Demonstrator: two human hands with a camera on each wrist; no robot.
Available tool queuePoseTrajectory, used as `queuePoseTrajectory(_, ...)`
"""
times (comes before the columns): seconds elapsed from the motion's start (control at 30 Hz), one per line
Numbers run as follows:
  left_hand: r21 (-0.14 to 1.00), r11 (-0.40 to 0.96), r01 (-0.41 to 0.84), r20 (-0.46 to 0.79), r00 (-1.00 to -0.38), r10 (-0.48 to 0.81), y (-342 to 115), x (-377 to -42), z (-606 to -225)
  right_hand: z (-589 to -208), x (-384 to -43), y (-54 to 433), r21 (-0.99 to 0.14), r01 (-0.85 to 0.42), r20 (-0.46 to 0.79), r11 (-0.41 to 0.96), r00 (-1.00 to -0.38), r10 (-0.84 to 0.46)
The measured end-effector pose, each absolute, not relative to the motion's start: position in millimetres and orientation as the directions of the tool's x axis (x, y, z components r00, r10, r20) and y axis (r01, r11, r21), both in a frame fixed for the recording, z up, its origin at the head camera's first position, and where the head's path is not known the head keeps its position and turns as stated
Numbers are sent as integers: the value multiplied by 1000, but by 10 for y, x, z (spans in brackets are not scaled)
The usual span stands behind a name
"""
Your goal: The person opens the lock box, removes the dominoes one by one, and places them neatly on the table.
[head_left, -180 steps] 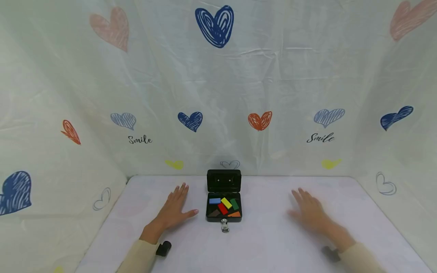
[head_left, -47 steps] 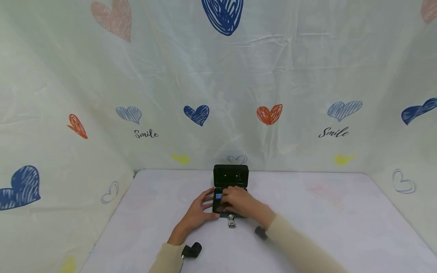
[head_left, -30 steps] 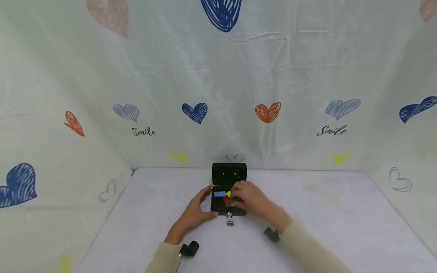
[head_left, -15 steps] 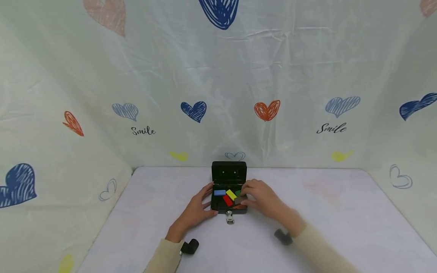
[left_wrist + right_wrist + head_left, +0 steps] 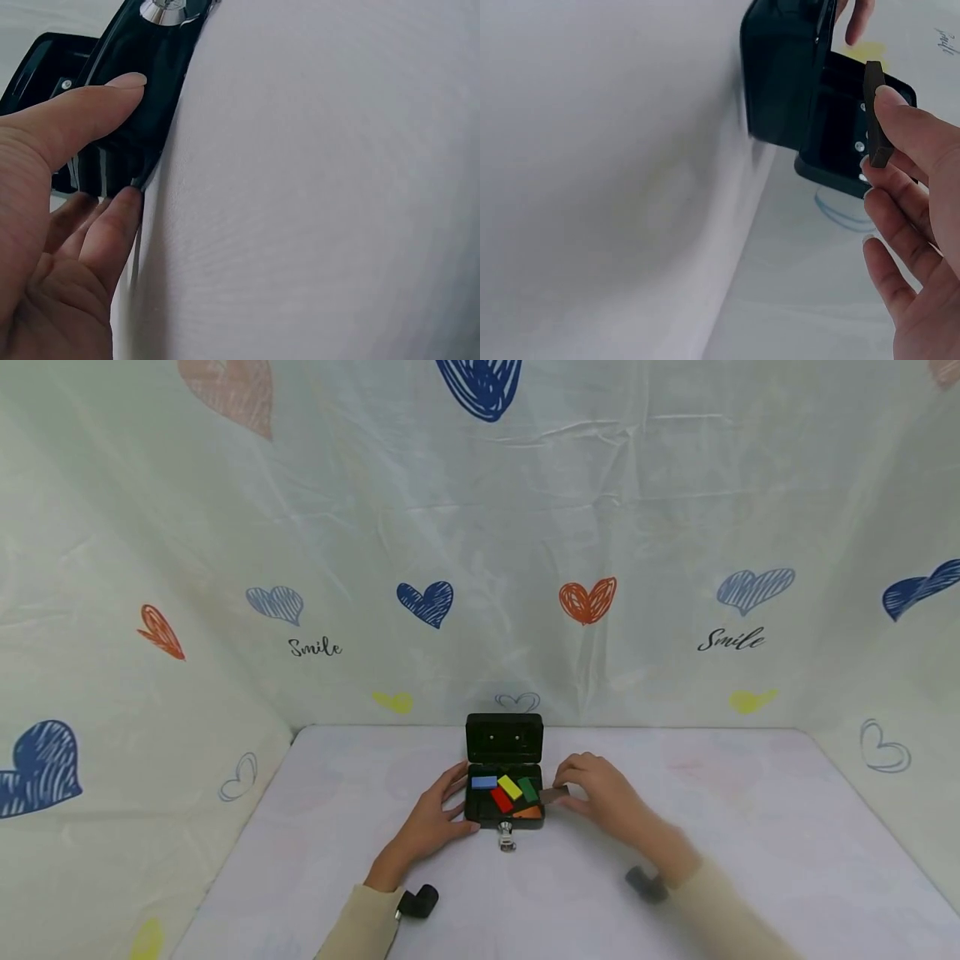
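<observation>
The right hand [image 5: 600, 792] pinches a slim, matte brown rectangular block [image 5: 554, 794] between thumb and fingers, at the right rim of a glossy black hinged box [image 5: 477, 808]; its lower fingers are loosely bent. The left hand [image 5: 431, 827] grips the box's left front corner, thumb on the smooth front wall and fingertips against the side.

The box's lid [image 5: 504, 739] stands raised, shallow and round-cornered, with small silver dots inside. Within the box lie flat-faced oblong blocks: a blue block [image 5: 483, 782], a yellow block [image 5: 510, 787], a red block [image 5: 502, 799], a green block [image 5: 528, 790] and an orange block [image 5: 528, 812]. A shiny silver metal fitting [image 5: 506, 837] juts from the front.

Beneath is a pale, smooth tabletop [image 5: 525, 902]; behind hangs a creased sheet [image 5: 502, 535] printed with scribbled hearts.
</observation>
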State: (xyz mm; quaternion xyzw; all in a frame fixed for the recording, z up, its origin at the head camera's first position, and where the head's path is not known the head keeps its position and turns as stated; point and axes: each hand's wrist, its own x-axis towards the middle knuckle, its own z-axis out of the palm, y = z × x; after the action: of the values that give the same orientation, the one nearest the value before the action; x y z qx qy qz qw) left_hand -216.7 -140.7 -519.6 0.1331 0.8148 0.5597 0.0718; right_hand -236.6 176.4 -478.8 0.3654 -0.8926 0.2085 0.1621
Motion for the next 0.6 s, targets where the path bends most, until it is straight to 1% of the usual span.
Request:
queuePoseTrajectory(0.27, 936, 331, 122, 20, -955, 297, -1400, -2162, -5211, -4838, -2361, 1962, -268, -686, 449, 676, -710, -542)
queuePoseTrajectory(0.6, 955, 280, 96, 9, -955, 295, -1421, -2171, -5274, -4882, -2449, 2223, -279, -624, 451, 730, -756, -474)
